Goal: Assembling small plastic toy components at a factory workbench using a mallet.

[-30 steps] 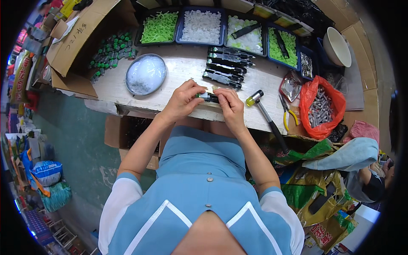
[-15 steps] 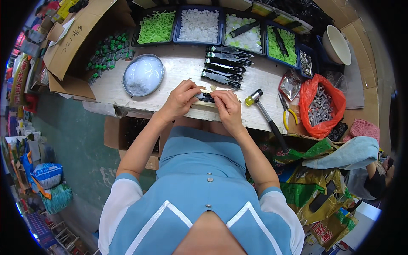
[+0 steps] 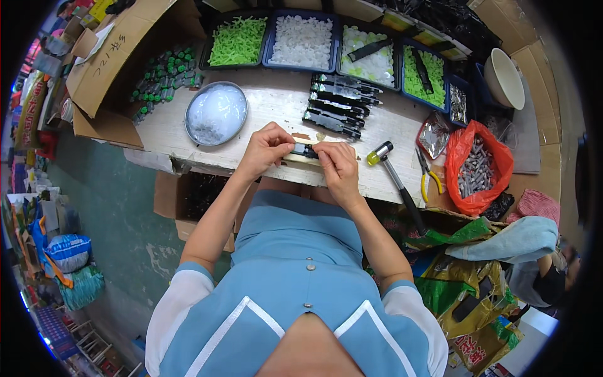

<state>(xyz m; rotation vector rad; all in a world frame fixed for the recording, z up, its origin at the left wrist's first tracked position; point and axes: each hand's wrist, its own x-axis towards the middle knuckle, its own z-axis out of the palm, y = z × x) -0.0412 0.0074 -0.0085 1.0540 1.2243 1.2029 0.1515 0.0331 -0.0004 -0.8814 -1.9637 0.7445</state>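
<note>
Both my hands meet over a small black and grey plastic part (image 3: 304, 150) at the table's front edge. My left hand (image 3: 269, 151) pinches its left end, and my right hand (image 3: 338, 164) grips the right end. The fingers cover much of the part, so its exact kind is hidden. Beneath it shows a pale strip or block (image 3: 300, 158). Just beyond my hands lies a row of several similar long black and grey pieces (image 3: 339, 103). To the right of my right hand rests a hammer (image 3: 396, 173) with a yellow-tipped head and black grip.
A round dish (image 3: 217, 113) of whitish material stands left. Along the back sit trays of green parts (image 3: 239, 41), white parts (image 3: 301, 41) and discs (image 3: 367, 53). A red bag (image 3: 461, 195) of small grey parts, yellow-handled pliers (image 3: 432, 180) and a cardboard box (image 3: 100, 75) flank the table.
The view has shifted slightly, so the table things appear a little lower and further right. Both hands stay at the black and grey part, with the left fingers slightly repositioned.
</note>
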